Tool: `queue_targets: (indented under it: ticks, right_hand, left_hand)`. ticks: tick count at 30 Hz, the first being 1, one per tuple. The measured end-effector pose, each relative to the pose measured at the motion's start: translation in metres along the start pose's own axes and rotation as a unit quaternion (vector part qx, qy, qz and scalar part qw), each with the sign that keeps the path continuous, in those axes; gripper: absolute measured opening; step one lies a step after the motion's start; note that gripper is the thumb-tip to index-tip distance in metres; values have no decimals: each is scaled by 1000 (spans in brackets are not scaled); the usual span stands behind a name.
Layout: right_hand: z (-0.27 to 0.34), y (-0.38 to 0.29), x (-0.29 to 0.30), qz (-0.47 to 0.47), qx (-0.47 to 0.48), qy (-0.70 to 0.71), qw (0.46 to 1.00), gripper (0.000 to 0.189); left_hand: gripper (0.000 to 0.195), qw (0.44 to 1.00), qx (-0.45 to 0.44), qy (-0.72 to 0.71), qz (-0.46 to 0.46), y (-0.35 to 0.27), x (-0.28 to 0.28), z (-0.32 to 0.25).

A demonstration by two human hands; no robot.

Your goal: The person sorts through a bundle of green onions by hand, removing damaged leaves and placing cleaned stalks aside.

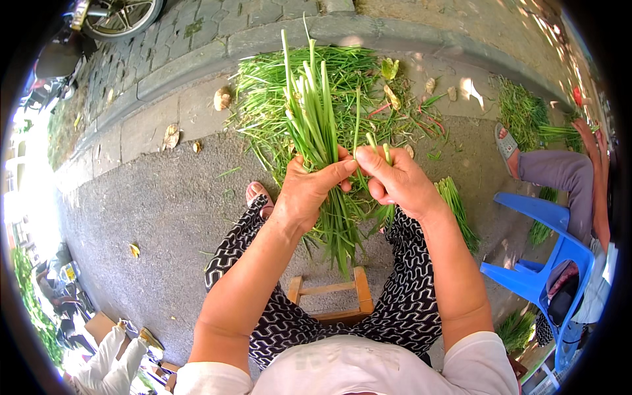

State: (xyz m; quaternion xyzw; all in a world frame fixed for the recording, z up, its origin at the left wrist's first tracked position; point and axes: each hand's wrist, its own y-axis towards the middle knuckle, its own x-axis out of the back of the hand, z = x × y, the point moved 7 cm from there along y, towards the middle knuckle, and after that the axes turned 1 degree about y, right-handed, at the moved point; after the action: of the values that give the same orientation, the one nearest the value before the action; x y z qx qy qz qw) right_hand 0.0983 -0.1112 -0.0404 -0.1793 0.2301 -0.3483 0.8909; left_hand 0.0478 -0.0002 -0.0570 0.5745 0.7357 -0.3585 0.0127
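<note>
My left hand point(312, 185) grips a bundle of long green stalks point(311, 118), perhaps chives, with the pale cut ends up and the thin leaves hanging below. Close against it, my right hand point(397, 175) pinches a few loose stalks point(371, 140) between thumb and fingers. The thumbs of both hands nearly meet at a single thin stem point(357, 118). Beyond the hands, a wide heap of loose green stalks point(266, 84) lies on the ground. To the right of my right hand, a sorted bunch point(458, 212) rests on the pavement.
A wooden stool point(364, 291) is beneath me. A stone kerb point(197, 71) runs behind the heap. At right, a person's leg point(558, 168) is beside a blue plastic chair point(553, 266), with another green pile point(518, 113) near the foot. A motorcycle wheel point(121, 19) shows at upper left.
</note>
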Motion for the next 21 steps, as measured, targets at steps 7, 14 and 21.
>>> queue_targets:
  ticks: [7, 14, 21]
  right_hand:
    - [9, -4, 1, 14, 13, -59, 998, 29]
    - [7, -9, 11, 1, 11, -95, 995, 37]
    - [6, -12, 12, 12, 6, -116, 993, 40]
  left_hand:
    - [19, 999, -29, 5, -25, 1, 3, -2]
    - [19, 997, -37, 47, -48, 0, 9, -2]
    - [19, 993, -61, 92, -50, 0, 11, -2]
